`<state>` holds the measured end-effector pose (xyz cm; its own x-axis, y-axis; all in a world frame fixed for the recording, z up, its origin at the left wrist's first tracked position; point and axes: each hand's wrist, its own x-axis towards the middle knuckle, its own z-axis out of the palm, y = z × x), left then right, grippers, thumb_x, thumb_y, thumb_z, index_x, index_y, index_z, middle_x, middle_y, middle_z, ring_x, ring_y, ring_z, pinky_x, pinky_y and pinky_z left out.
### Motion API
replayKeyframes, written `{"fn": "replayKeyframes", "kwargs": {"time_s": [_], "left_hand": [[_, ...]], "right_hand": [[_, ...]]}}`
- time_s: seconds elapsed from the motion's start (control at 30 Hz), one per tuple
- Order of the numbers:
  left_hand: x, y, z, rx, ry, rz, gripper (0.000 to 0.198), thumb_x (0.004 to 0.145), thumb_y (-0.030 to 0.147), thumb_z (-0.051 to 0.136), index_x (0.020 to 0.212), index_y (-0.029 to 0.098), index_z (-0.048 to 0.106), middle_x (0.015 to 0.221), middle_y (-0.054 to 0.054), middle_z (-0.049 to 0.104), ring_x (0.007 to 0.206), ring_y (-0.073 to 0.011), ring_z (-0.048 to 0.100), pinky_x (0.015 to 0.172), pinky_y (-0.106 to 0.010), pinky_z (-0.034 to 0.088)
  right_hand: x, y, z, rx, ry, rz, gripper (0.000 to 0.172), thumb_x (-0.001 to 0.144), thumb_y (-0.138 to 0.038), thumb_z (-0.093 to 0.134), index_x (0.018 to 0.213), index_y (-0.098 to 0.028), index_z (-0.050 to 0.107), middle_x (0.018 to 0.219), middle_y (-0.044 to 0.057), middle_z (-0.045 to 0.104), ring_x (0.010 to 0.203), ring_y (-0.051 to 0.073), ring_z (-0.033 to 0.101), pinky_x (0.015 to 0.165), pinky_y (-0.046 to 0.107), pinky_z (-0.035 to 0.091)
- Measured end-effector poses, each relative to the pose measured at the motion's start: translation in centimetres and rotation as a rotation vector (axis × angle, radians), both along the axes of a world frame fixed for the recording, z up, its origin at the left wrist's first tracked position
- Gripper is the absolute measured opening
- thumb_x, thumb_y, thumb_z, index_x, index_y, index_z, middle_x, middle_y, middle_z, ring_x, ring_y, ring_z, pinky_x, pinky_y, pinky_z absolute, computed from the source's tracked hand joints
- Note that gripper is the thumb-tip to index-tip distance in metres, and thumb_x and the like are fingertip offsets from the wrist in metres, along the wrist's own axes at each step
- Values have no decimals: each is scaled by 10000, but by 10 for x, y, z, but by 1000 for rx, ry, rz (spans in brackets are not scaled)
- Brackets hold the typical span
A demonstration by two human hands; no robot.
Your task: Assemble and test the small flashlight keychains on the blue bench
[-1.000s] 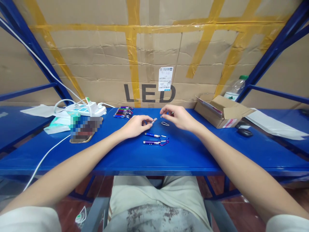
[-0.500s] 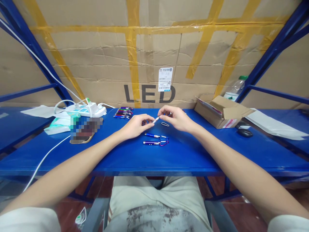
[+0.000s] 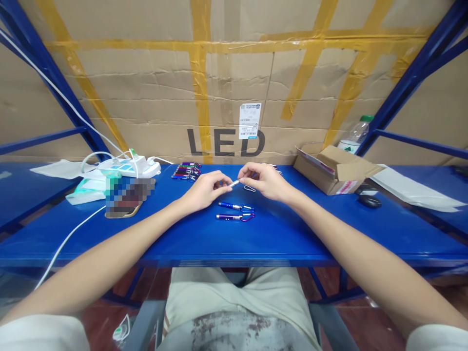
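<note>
My left hand (image 3: 206, 191) is closed on a silver penlight (image 3: 234, 184), pinching its barrel between thumb and fingers. At the penlight's other end, my right hand (image 3: 265, 181) pinches the tip; whether it grips a separate small part there I cannot make out. A silver carabiner clip (image 3: 249, 188) lies on the table just under my right fingers. Nearer to me rest a blue penlight (image 3: 229, 205) and a purple penlight (image 3: 228, 217), each with a carabiner at its right end. Several coloured penlights (image 3: 185, 170) lie in a row behind my left hand. More small clips show partly behind my right hand.
On the left of the blue table (image 3: 234, 243) are a power strip (image 3: 144, 167), a tissue pack (image 3: 89, 189) and a phone (image 3: 127, 204). On the right stand an open cardboard box (image 3: 325, 170), a black mouse (image 3: 369, 201) and a plastic bottle (image 3: 356, 134). A large carton (image 3: 146, 97) rises behind.
My right hand has shifted slightly down at the penlight's end, and the penlight lies a little flatter. The things on the table have stayed in place.
</note>
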<state>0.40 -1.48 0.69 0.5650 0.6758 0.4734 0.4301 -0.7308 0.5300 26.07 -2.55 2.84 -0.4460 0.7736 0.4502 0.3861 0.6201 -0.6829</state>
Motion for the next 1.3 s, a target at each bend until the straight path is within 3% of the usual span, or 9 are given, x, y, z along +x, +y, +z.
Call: {"fn": "replayKeyframes", "kwargs": {"time_s": [0.3, 0.47, 0.63, 0.73, 0.97, 1.17, 1.3], "left_hand": [[-6, -3, 0, 350, 151, 12, 233, 1139, 347, 544, 1197, 199, 714, 1144, -90, 688, 976, -212, 685, 890, -340, 544], [-4, -5, 0, 484, 222, 31, 284, 1168, 347, 470, 1217, 176, 691, 1160, -122, 704, 1029, -243, 688, 928, -379, 553], [-5, -5, 3, 592, 305, 81, 330, 1177, 334, 426, 1216, 148, 696, 1141, -147, 735, 1025, -265, 672, 953, -410, 530], [-6, -3, 5, 584, 285, 90, 333, 1173, 347, 440, 1207, 158, 713, 1124, -144, 743, 1017, -266, 664, 947, -413, 525], [-8, 2, 5, 454, 172, 78, 291, 1155, 356, 509, 1178, 193, 748, 1116, -109, 767, 1016, -255, 677, 959, -410, 534], [-9, 1, 6, 458, 183, 29, 283, 1152, 351, 518, 1177, 172, 736, 1114, -114, 755, 1022, -255, 668, 948, -399, 542], [-11, 1, 6, 484, 227, -8, 301, 1164, 346, 479, 1192, 173, 723, 1108, -121, 746, 1029, -256, 663, 935, -393, 544]], "right_hand": [[-5, 1, -5, -280, 201, 4, 235, 805, -387, 851, 869, -203, 719, 670, -22, 659, 629, 149, 575, 617, 306, 456], [-8, 3, -6, -462, 328, -9, 225, 722, -324, 900, 824, -198, 744, 691, 1, 689, 617, 138, 578, 571, 287, 441], [-11, 6, -8, -635, 491, -2, 331, 629, -300, 973, 830, -202, 729, 767, 12, 738, 638, 120, 587, 607, 272, 496], [-12, 6, -10, -565, 456, 1, 351, 661, -372, 978, 829, -205, 718, 767, 6, 723, 643, 126, 587, 601, 278, 488], [-13, 8, -15, -217, 252, -45, 350, 805, -508, 864, 913, -236, 672, 772, 5, 698, 714, 187, 621, 672, 338, 512], [-11, 6, -16, -22, 116, -69, 180, 904, -392, 743, 896, -228, 670, 817, 8, 690, 733, 186, 588, 694, 336, 471], [-8, 6, -17, 4, 48, -37, 150, 915, -362, 728, 881, -221, 690, 839, 11, 715, 797, 200, 627, 741, 342, 468]]}}
